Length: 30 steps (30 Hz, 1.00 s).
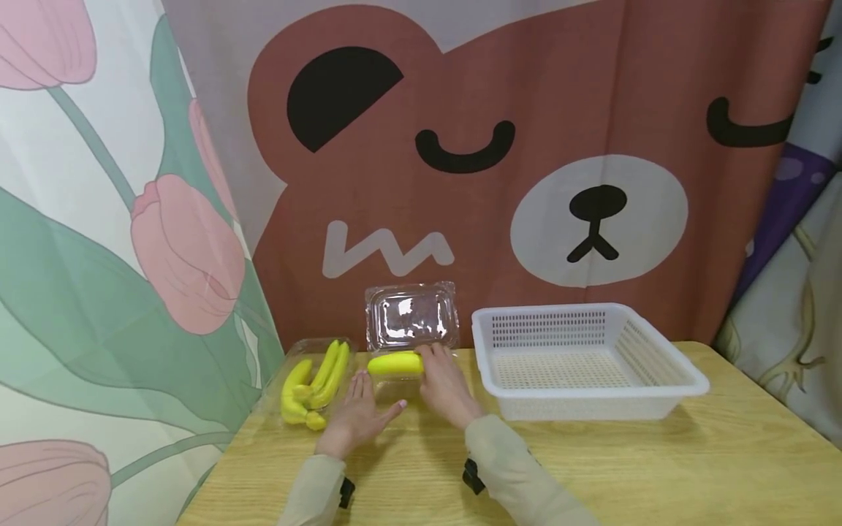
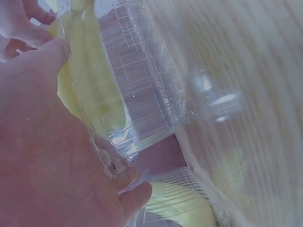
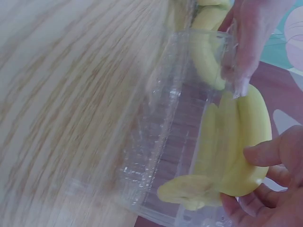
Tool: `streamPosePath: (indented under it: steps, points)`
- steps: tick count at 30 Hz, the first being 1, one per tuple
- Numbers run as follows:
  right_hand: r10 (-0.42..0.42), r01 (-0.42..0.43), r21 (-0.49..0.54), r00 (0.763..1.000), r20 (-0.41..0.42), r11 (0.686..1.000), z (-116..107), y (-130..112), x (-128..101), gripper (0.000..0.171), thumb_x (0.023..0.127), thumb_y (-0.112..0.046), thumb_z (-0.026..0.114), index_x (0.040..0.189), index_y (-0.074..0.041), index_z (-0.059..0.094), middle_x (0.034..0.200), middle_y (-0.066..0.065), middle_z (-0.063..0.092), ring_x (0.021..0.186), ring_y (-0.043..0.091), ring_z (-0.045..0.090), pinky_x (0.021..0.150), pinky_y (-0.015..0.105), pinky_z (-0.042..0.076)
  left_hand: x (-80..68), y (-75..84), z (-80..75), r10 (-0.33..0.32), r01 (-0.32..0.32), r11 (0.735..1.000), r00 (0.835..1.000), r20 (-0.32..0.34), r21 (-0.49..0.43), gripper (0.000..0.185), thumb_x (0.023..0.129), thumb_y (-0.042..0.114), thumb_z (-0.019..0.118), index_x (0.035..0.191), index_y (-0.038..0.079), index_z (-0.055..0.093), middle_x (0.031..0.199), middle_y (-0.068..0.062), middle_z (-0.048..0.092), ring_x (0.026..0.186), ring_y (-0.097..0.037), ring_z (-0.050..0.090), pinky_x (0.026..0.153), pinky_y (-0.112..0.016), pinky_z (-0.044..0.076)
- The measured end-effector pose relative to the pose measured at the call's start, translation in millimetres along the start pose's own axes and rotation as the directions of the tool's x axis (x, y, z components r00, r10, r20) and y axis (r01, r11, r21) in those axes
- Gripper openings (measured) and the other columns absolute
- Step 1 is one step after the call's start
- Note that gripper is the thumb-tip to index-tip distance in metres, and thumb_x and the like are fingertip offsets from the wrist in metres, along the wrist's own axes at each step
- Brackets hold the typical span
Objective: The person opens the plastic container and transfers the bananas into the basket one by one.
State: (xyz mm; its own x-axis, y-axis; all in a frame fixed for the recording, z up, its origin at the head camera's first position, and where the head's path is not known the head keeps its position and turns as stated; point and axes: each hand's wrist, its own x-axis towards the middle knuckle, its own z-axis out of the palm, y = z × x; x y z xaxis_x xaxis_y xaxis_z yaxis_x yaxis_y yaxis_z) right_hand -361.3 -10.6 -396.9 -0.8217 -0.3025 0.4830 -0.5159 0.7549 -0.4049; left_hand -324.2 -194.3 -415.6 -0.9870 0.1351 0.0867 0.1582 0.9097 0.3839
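A bunch of yellow bananas (image 1: 393, 363) (image 3: 253, 142) lies in a clear plastic clamshell box (image 1: 411, 391) whose lid (image 1: 412, 318) stands raised behind it. My right hand (image 1: 446, 383) (image 3: 279, 179) grips the bunch near its right end, thumb on one side and fingers on the other. The left hand (image 1: 358, 416) (image 2: 52, 127) has its fingers extended, with fingertips right at the box's left rim. Through the box's clear wall (image 2: 137, 75), the bananas show in the left wrist view.
Left of the left hand, a second clear box (image 1: 351, 347) holds more bananas (image 1: 329, 372). A white slatted plastic basket (image 1: 592, 405) stands at the right on the wooden table (image 1: 625, 467). A bear-print curtain (image 1: 473, 219) hangs behind the table.
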Motion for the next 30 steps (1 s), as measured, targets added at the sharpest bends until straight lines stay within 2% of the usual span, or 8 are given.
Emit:
streamPosePath:
  steps: [5, 17, 24, 30]
  points:
    - [-0.012, 0.015, 0.058, 0.998, -0.063, 0.998, -5, -5, -3, 0.05, 0.085, 0.002, 0.069, 0.133, -0.003, 0.055, 0.118, 0.011, 0.057, 0.108, 0.024, 0.052, 0.097, 0.039, 0.049, 1.0, 1.9, 0.3, -0.006, 0.006, 1.0, 1.0, -0.003, 0.001, 0.109, 0.091, 0.074, 0.04, 0.151, -0.012, 0.01, 0.159, -0.027, 0.004, 0.147, -0.042, 0.006, 0.119, -0.051, 0.01]
    - [0.018, 0.022, 0.177, 0.975, -0.22, 0.984, -13, -8, -9, 0.048, 0.084, -0.001, 0.073, 0.129, -0.009, 0.058, 0.122, 0.007, 0.058, 0.112, 0.024, 0.052, 0.098, 0.04, 0.048, 0.6, 1.7, 0.8, -0.01, 0.01, 1.0, 1.0, -0.013, 0.016, 0.107, 0.092, 0.072, 0.041, 0.15, -0.014, 0.015, 0.158, -0.029, 0.007, 0.146, -0.043, 0.008, 0.118, -0.053, 0.012]
    - [0.008, 0.04, 0.181, 0.967, -0.255, 0.983, -16, -6, -14, 0.049, 0.081, 0.001, 0.077, 0.127, -0.01, 0.061, 0.119, 0.005, 0.059, 0.111, 0.023, 0.052, 0.098, 0.04, 0.047, 1.9, 3.0, 3.5, -0.008, 0.008, 1.0, 1.0, 0.005, 0.003, 0.107, 0.092, 0.072, 0.042, 0.151, -0.012, 0.014, 0.159, -0.028, 0.006, 0.147, -0.042, 0.007, 0.119, -0.052, 0.012]
    - [-0.001, 0.05, 0.175, 0.963, -0.27, 0.983, -20, -8, -13, 0.05, 0.081, 0.001, 0.077, 0.127, -0.012, 0.061, 0.12, 0.004, 0.059, 0.108, 0.021, 0.052, 0.093, 0.037, 0.049, 0.2, 0.7, -0.1, -0.008, 0.008, 1.0, 1.0, -0.001, 0.009, 0.105, 0.093, 0.07, 0.042, 0.151, -0.013, 0.015, 0.159, -0.029, 0.006, 0.147, -0.042, 0.007, 0.119, -0.051, 0.011]
